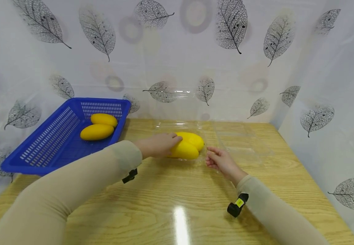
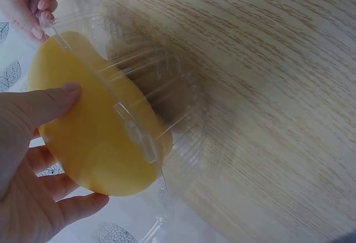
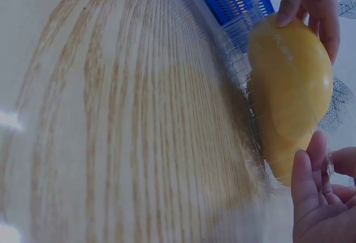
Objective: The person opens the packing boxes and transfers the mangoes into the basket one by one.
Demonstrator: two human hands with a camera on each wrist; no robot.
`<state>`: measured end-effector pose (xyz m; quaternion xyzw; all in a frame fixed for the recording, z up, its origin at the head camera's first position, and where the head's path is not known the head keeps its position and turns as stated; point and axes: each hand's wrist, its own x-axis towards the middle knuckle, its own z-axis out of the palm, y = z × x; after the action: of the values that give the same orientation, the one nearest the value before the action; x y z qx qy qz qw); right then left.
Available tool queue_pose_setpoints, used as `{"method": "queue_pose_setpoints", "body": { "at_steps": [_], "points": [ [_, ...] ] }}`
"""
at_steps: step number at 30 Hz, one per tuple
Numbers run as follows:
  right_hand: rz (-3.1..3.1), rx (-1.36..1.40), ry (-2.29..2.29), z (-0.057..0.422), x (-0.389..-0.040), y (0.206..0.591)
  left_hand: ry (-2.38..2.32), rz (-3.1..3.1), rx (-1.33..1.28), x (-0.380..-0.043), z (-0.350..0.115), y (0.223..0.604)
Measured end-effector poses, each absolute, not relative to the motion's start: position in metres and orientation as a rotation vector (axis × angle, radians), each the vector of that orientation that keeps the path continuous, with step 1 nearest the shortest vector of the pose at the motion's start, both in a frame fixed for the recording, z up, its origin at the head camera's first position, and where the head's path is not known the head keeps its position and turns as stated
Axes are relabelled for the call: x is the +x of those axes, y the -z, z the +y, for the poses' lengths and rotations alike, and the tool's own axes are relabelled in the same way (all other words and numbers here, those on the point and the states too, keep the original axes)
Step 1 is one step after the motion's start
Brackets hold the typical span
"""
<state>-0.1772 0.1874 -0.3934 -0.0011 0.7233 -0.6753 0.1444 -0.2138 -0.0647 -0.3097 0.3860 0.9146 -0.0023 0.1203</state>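
Observation:
My left hand [image 1: 158, 145] grips a yellow mango [image 1: 184, 149], thumb on top and fingers curled around its far side in the left wrist view. This mango sits in a clear plastic clamshell box [image 2: 178, 109], beside a second mango [image 1: 194, 139] just behind it. At the box's right end, my right hand [image 1: 221, 161] pinches the thin rim between thumb and fingers, as the right wrist view [image 3: 322, 198] shows. The box's transparent lid [image 1: 181, 93] stands raised at the back.
A blue plastic basket [image 1: 69, 153] stands at the left with two more mangoes, one in front [image 1: 96, 132] and one behind [image 1: 104, 119]. Another clear plastic container [image 1: 241, 148] lies at the right on the wooden table [image 1: 152, 204]. A leaf-patterned curtain [image 1: 177, 51] hangs behind.

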Motion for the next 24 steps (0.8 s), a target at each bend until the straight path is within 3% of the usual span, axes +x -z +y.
{"method": "queue_pose_setpoints", "body": {
  "at_steps": [24],
  "points": [
    [2.096, 0.002, 1.954, 0.1868, -0.1784, 0.3954, -0.012, 2.693, 1.161, -0.2108, -0.0749, 0.2997]
  ]
}}
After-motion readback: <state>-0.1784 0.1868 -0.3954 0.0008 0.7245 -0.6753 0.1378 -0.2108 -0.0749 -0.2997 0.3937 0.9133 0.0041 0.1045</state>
